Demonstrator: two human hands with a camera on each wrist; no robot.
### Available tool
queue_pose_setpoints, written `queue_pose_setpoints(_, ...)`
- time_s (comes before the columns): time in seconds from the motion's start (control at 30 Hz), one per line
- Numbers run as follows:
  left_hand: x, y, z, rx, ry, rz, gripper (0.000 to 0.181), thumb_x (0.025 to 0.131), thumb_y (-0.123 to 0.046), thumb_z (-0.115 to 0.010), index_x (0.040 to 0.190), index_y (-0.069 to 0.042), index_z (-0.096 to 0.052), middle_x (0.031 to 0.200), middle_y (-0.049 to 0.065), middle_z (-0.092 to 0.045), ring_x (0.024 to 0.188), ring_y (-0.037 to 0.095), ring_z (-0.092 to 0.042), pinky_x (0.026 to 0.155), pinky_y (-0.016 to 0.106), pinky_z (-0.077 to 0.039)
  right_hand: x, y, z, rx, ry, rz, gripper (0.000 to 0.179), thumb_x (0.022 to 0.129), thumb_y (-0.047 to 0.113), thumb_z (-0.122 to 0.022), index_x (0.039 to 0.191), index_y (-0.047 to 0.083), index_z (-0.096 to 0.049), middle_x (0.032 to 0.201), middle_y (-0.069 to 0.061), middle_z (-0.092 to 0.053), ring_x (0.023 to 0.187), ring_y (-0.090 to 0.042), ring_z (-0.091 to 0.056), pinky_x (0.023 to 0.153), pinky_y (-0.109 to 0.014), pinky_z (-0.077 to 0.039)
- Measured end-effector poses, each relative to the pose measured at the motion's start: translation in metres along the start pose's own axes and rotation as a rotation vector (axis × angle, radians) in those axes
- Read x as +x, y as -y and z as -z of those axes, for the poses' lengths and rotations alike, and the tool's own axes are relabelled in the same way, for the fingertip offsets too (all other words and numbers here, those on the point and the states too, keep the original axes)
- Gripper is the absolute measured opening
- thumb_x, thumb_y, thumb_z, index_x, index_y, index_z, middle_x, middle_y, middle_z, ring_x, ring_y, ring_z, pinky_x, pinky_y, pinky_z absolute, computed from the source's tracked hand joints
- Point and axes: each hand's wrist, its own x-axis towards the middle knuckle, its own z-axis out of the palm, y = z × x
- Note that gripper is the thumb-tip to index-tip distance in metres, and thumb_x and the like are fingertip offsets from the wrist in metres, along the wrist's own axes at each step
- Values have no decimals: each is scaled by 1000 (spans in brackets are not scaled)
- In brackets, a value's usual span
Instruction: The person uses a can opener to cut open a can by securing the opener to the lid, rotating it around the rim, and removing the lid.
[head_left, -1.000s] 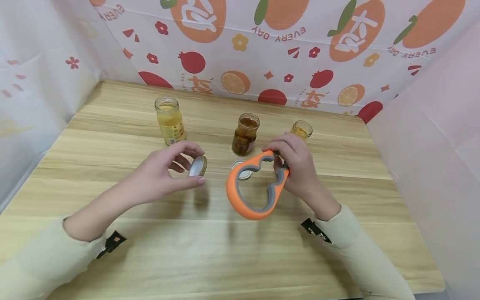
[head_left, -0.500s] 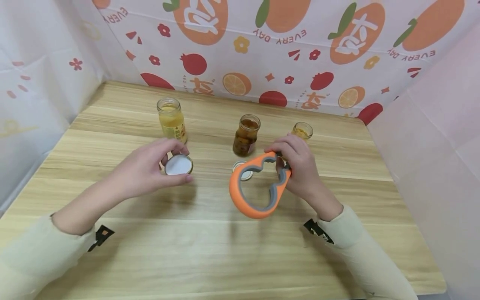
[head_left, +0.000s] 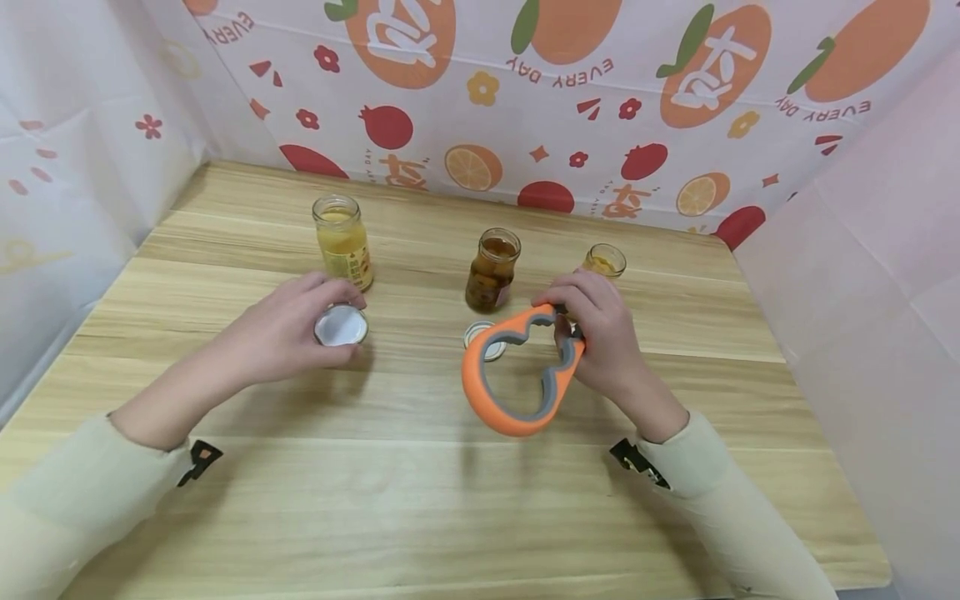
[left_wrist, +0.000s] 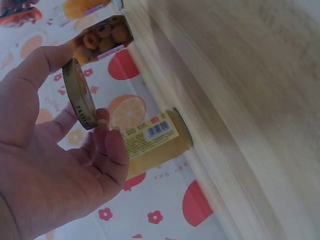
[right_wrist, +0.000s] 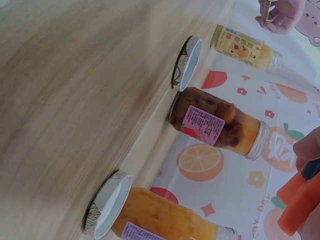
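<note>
My left hand (head_left: pixel 281 337) pinches a round metal jar lid (head_left: pixel 341 326) between thumb and fingers, its white underside turned up. It is held above the table, in front of a tall open jar of yellow fruit (head_left: pixel 345 250). In the left wrist view the lid's gold rim (left_wrist: pixel 79 97) shows edge-on. My right hand (head_left: pixel 603 329) grips the handles of an orange jar opener (head_left: pixel 480 387) with a grey, scalloped inner lining. The opener's loop hangs over the table with nothing inside it. Behind the right hand stands an open jar of orange-yellow fruit (head_left: pixel 603 260), partly hidden.
An open jar of dark brown fruit (head_left: pixel 489 279) stands between the other two. One lid (right_wrist: pixel 191 64) lies underside up before it; another lid (right_wrist: pixel 112 205) lies by the right jar, hidden from the head view. A fruit-printed curtain (head_left: pixel 450 108) hangs behind the table.
My left hand has moved left with the lid, toward the yellow jar, and the lid has turned from nearly on edge to underside up. The right hand and opener have barely shifted.
</note>
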Motion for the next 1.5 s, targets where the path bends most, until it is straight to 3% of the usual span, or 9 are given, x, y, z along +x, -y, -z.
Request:
queue_pose_setpoints(0.2,1,8,-1,36,55,-3,45,75,-22,-84,115,-16,-64,109,8,-60,98,29,-54,73,41,-46,-2,1,0,-7,0,4,36,79,-9,-48,101,9,-69,95,-6,-65,85,-24,-54,79,-39,-41)
queue_pose_setpoints(0.43,8,18,-2,36,108,-62,52,74,-13,-82,122,-9,-61,119,15,-63,102,32,-59,79,47,-49,-4,0,0,-10,2,-8,35,78,-8,-49,101,8,-69,95,-6,-65,85,-24,-54,79,-39,-41)
queue_pose_setpoints(0.6,14,24,-4,51,134,-65,55,75,-13,-82,125,-7,-60,120,15,-66,102,31,-61,81,48,-50,-5,-1,1,-13,5,-13,34,79,-8,-50,101,8,-69,96,-7,-65,87,-25,-55,79,-40,-41)
queue_pose_setpoints(0.93,18,31,-16,131,117,-88,53,74,-10,-83,123,-9,-62,117,18,-67,97,35,-66,78,55,-53,-8,-3,3,-28,19,-26,35,78,-9,-52,102,9,-69,97,-6,-66,89,-26,-55,80,-41,-42)
queue_pose_setpoints(1.17,18,31,-21,176,135,-62,54,76,-12,-83,125,-13,-62,123,18,-65,101,40,-63,79,58,-53,-10,-3,4,-29,19,-37,35,78,-8,-50,102,9,-69,97,-5,-66,89,-24,-55,81,-40,-41)
queue_pose_setpoints(1.5,17,32,-22,170,132,-54,52,74,-13,-83,122,-13,-64,118,17,-65,102,42,-61,77,59,-52,-15,-6,5,-21,17,-38,34,79,-6,-49,101,10,-70,98,-4,-66,89,-24,-55,82,-40,-41)
